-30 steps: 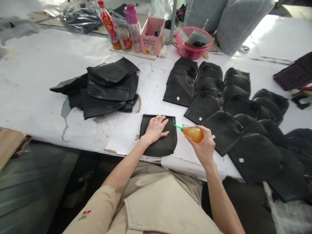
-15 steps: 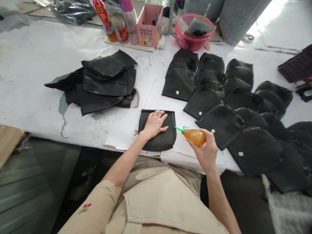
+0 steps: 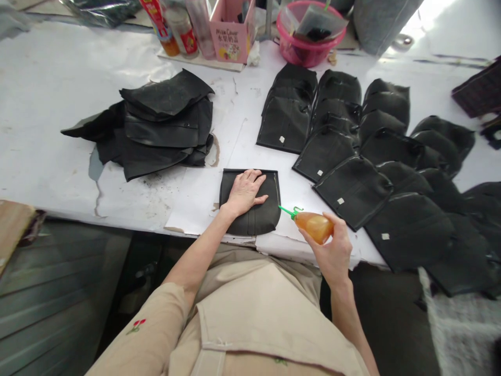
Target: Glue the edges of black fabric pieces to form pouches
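A black leather-like piece (image 3: 260, 216), straight along its far edge and rounded at the near corners, lies flat at the table's front edge. My left hand (image 3: 246, 192) rests on it with fingers spread. In my right hand (image 3: 332, 248) is a glue bottle (image 3: 316, 225) of amber liquid, tilted so its green nozzle points left. The nozzle tip is at the piece's right edge; whether it touches, I cannot tell. A thin shiny line runs along that edge from the far corner down to the tip.
Overlapping rows of similar black pieces (image 3: 352, 190) cover the table's right side. A loose pile of black sheets (image 3: 160, 133) lies at left. Along the back stand a pink box (image 3: 230, 39), a jar (image 3: 183, 34) and a pink basin (image 3: 287, 52).
The nozzle tip has slid toward me along the piece's right edge, and the shiny line is longer. My left hand stays on the piece. The whole view has shifted slightly.
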Tool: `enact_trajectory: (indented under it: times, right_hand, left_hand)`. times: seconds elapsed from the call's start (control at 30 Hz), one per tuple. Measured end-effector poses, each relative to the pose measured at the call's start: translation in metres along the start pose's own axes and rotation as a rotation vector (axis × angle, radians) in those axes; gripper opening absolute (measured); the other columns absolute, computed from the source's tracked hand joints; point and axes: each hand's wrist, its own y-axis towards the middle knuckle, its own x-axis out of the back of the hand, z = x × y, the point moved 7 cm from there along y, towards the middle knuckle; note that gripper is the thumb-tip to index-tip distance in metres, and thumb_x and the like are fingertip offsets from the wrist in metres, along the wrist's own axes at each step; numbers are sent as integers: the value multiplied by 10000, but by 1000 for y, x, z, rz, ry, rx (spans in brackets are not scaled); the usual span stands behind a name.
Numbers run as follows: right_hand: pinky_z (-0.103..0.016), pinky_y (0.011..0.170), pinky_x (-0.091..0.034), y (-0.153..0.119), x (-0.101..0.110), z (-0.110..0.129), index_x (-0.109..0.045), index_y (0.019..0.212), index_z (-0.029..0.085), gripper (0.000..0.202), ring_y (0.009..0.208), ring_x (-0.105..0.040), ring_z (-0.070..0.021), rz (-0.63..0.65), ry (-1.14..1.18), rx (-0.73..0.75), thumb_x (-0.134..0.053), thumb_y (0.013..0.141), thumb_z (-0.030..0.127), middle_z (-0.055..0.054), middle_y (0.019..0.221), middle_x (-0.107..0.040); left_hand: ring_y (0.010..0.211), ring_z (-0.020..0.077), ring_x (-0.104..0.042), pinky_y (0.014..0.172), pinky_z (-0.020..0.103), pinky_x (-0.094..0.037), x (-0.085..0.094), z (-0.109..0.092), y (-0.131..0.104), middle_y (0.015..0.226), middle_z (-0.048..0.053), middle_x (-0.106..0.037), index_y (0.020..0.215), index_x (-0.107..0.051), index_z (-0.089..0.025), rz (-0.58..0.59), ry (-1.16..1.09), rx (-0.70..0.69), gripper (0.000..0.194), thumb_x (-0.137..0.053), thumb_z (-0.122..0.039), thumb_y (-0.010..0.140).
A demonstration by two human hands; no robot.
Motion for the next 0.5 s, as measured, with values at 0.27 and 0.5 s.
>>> enact_trajectory:
  times: [0.27, 0.5]
  right_hand:
    - [-405, 908, -539, -15, 6, -1, -581, 1268, 224, 618, 1034, -663, -267, 1, 26, -32, -782, 816, 593, -70, 1113, -659]
    - [-407, 888, -542, -27, 8, -6, -582, 1271, 224, 627, 1025, -662, -265, 9, 43, -96, -791, 807, 590, -69, 1121, -660]
  left_hand:
    - [1371, 344, -468, 1117, 483, -399, -2, 1, 0, 1459, 163, -549, 1400, -566, -162, 0, -24, 2, 575, -714, -382, 890]
    - [1381, 331, -477, 1149, 462, -405, 8, -5, -10, 1421, 188, -544, 1318, -611, -137, -67, -92, 32, 482, -736, -279, 875]
